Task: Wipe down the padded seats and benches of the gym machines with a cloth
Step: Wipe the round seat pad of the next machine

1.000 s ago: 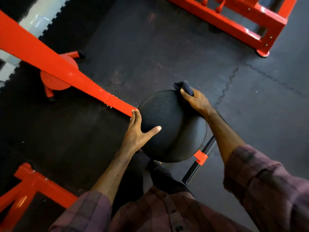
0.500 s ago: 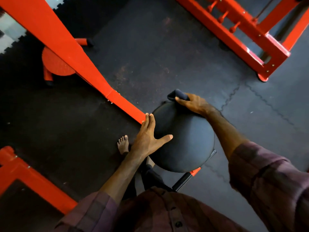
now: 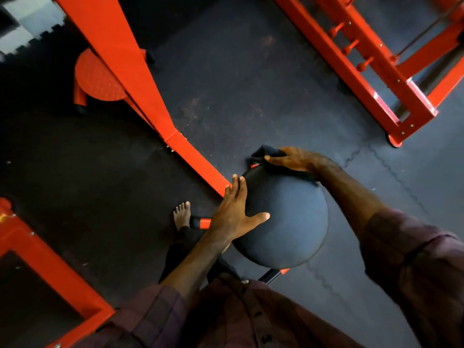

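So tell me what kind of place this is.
Most likely a gym: red steel machine frames, dark interlocking rubber floor mats, and a round padded seat being wiped with a cloth.

Dim indoor scene, dark rubber floor [image 3: 251, 96] soaking up light, glare on the red frame [image 3: 406, 96] at upper right, bright reflective patch at top left, wide-angle bending at the edges, right sleeve [image 3: 414, 267] blurred, perhaps from motion
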Demonstrator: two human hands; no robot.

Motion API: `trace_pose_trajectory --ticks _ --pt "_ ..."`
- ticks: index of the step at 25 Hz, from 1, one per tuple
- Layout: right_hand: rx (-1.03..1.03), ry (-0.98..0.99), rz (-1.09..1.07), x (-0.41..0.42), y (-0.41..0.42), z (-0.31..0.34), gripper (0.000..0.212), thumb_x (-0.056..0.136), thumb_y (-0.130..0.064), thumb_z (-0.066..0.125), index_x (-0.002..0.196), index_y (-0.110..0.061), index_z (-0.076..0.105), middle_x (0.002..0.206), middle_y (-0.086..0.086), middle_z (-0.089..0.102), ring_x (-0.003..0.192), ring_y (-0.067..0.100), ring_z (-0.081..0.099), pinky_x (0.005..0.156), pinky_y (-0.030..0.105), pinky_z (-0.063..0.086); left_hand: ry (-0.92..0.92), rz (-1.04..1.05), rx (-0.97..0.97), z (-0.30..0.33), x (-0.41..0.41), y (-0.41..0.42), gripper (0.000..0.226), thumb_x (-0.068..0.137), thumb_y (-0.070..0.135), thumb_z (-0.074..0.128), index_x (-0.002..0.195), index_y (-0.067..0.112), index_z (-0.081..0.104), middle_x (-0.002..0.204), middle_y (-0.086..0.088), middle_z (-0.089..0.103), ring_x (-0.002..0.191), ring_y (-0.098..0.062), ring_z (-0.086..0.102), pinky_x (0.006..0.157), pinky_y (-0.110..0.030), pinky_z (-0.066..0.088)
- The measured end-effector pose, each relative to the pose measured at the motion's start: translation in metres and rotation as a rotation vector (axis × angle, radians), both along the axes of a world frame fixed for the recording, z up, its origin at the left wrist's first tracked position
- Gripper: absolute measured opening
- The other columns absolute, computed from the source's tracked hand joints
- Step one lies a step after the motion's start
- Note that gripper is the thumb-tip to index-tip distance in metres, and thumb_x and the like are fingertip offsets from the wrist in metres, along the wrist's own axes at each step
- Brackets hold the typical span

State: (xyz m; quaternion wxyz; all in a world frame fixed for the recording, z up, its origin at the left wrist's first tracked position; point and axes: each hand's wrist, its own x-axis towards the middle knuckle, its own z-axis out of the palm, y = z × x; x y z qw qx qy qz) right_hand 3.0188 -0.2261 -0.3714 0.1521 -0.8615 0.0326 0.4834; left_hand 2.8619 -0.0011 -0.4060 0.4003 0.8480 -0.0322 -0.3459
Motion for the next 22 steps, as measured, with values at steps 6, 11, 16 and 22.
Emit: trace_pose_trajectory --ticks 6,11,16,22 --pt "-0.134 -0.065 0.317 -0.011 0.067 -0.014 0.066 0.100 -0.075 0.041 0.152 -0.036 0.050 0.151 0.004 0.058 0.136 0.031 0.056 0.112 0.052 0.043 0.065 0.003 -0.039 0.003 0.009 -0.002 0.129 0.082 0.069 0.075 0.168 0.022 -0.008 0.176 0.001 -0.018 0.162 -0.032 -0.010 0.130 -0.053 0.012" --pt "-0.188 -0.008 0.165 0.014 0.047 -0.010 0.070 0.097 -0.076 0.044 0.147 -0.029 0.056 0.147 0.010 0.060 0.131 0.031 0.059 0.112 0.048 0.045 0.080 0.108 -0.217 -0.003 0.004 0.013 0.114 0.090 0.047 0.079 0.170 0.020 0.003 0.177 0.001 -0.009 0.162 -0.017 -0.005 0.132 -0.038 0.005" --pt "-0.299 -0.134 0.632 -0.047 0.122 -0.014 0.059 0.100 -0.069 0.042 0.148 -0.036 0.051 0.156 -0.002 0.049 0.147 0.030 0.040 0.121 0.067 0.020 0.086 0.635 -0.533 -0.023 0.007 0.056 0.076 0.082 0.025 0.061 0.156 0.026 0.041 0.159 0.010 0.046 0.140 -0.005 0.050 0.123 -0.039 0.035" --pt "-0.317 -0.158 0.477 -0.108 0.179 -0.019 0.062 0.105 -0.062 0.031 0.156 -0.030 0.049 0.161 0.004 0.047 0.157 0.046 0.018 0.119 0.076 -0.005 -0.034 0.357 -0.425 0.001 0.081 0.078 0.054 0.096 0.032 0.052 0.143 0.008 0.062 0.146 -0.005 0.063 0.138 -0.012 0.057 0.117 -0.025 0.040"
